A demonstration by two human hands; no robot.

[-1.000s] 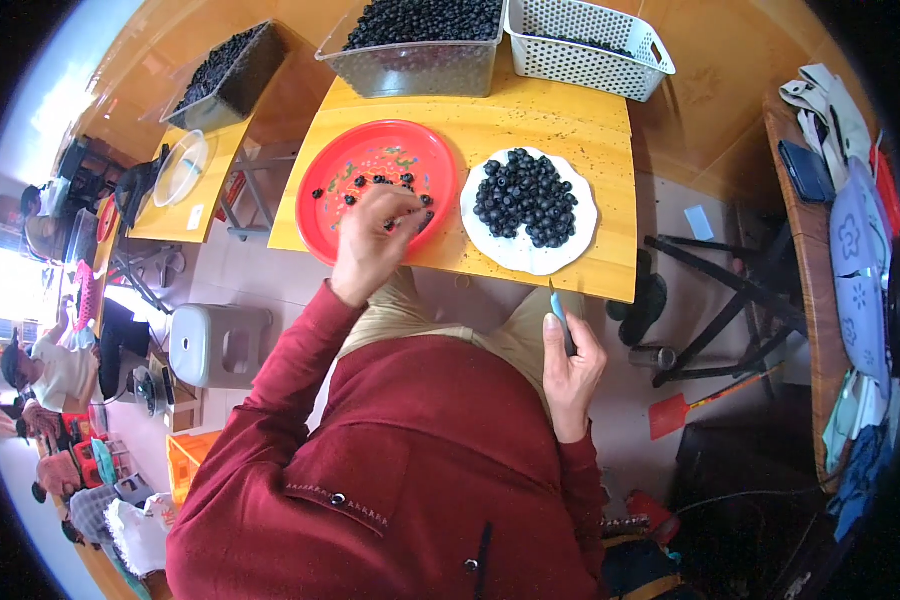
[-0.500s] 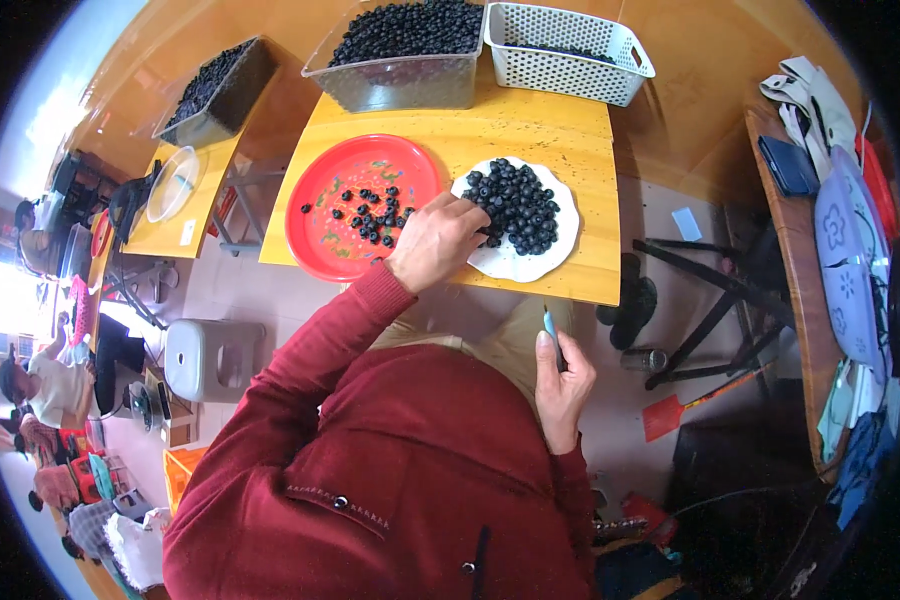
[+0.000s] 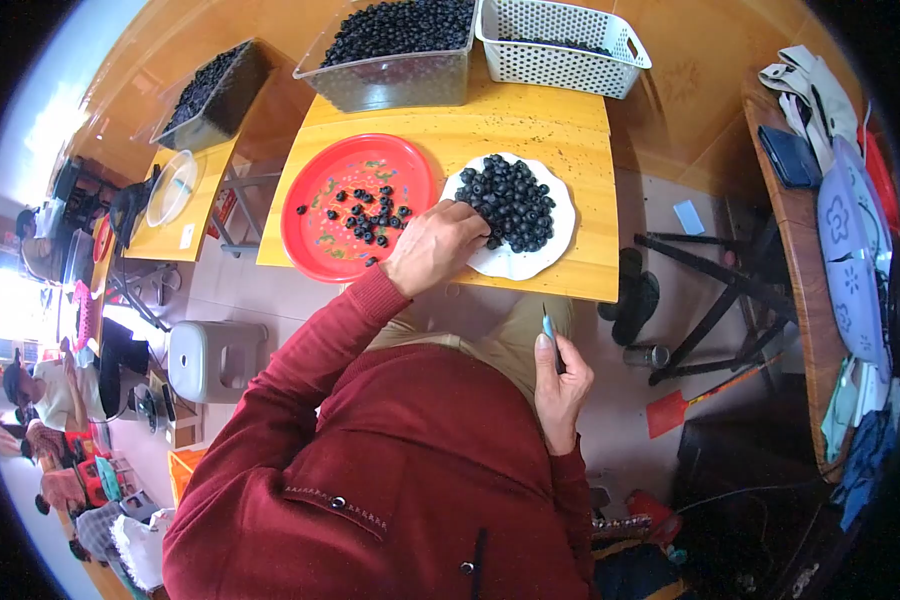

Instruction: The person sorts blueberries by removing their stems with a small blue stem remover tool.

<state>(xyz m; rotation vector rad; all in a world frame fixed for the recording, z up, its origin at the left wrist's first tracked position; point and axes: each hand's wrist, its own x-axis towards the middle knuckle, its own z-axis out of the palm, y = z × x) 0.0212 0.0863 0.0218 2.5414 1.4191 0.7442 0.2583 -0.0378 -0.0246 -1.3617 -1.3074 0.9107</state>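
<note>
While the right hand (image 3: 563, 385) has its fingers wrapped round a slim blue tool (image 3: 549, 326), the left hand (image 3: 436, 245) has fingers bunched narrow at the dark berries (image 3: 516, 200) on the white plate (image 3: 560, 240); can't tell if they've pinched one.

A grey stool (image 3: 210, 355) has an orange object (image 3: 183, 470) just below it in view; well to its right are dark slippers (image 3: 643, 308) and a red shovel-shaped tool (image 3: 667, 413).
</note>
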